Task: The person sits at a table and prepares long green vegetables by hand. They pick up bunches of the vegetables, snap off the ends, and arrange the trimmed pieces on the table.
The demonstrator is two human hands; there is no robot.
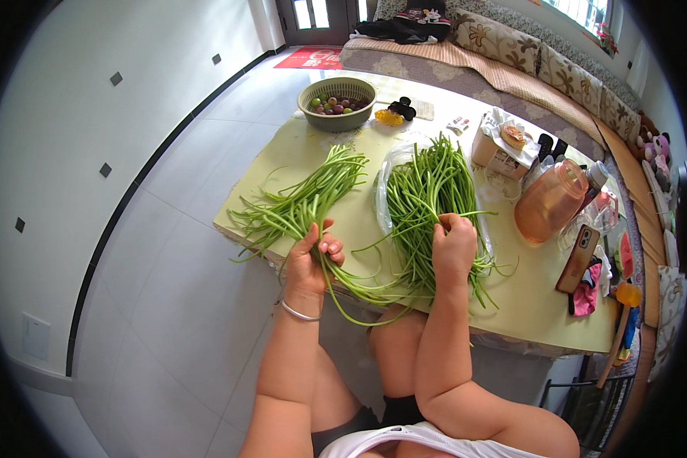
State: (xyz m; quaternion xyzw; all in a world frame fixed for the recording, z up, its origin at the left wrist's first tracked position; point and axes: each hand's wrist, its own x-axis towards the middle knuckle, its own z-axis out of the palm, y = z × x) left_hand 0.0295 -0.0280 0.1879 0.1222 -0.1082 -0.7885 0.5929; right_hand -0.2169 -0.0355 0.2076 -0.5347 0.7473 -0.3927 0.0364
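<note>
My left hand, with a bangle on its wrist, is closed round a bundle of long thin green vegetable stems. The bundle fans out over the table's left side, and its lower ends droop past the near edge. A bigger pile of the same stems lies to the right on a clear plastic bag. Over that pile my right hand is closed, its fingers pinched on a few stems. Its fingertips are partly hidden, so how many it grips cannot be told.
On the pale yellow table stand a basket of grapes, a dark hair claw, a tissue box, an orange-pink jug and a phone. A sofa runs along the far side; a white wall is at left.
</note>
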